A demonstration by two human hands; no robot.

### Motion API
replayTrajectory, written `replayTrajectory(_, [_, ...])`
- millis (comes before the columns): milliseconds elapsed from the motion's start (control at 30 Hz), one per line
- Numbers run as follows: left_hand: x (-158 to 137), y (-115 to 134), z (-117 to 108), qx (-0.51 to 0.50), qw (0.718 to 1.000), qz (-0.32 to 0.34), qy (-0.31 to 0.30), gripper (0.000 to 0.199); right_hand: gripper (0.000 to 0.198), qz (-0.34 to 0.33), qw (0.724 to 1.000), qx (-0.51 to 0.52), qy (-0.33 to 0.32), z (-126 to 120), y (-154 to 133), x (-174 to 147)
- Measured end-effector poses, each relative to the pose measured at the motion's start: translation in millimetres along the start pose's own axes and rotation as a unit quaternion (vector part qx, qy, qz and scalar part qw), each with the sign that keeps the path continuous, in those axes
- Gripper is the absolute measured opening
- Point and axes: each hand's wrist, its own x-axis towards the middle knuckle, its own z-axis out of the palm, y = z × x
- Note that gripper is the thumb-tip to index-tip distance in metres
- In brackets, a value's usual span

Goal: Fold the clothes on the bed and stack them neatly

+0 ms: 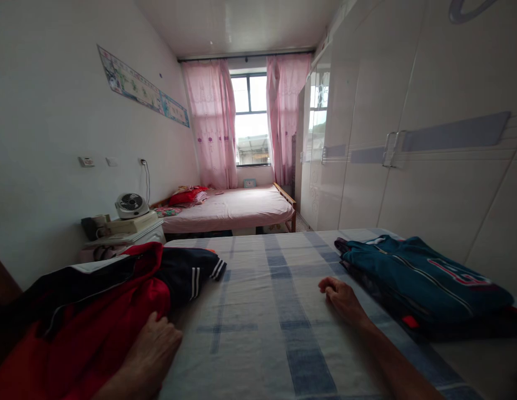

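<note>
At the lower left, my left hand [156, 344] is on a red and black jacket [112, 316], its fingers bent into the red cloth. The jacket lies spread over a heap of clothes, with a dark sleeve [192, 272] with white-striped cuff sticking out to the right. My right hand [342, 297] is over the checked bedsheet [258, 311], fingers loosely curled and apart, with nothing in them. To its right, a folded teal zip jacket [425, 272] with a red-edged letter lies on top of other dark folded clothes.
Beyond this bed stands a second bed [237, 205] with a pink sheet and red cloth [187, 195] on it. A small fan [132, 204] sits on a cabinet at the left. A tall white wardrobe [442, 194] lines the right wall. Pink curtains [210, 122] flank the window.
</note>
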Motion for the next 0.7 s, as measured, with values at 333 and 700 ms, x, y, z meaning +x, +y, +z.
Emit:
replayTrajectory(333, [63,96,-9,-0.168,0.972,0.096,0.132,0.025,0.037,-0.048,0.889,-0.321,0.325,-92,22,11])
replayTrajectory(700, [84,95,33,-0.212,0.956,0.066,0.191,0.030,0.035,0.129,0.855,-0.468,0.183,-150,86,3])
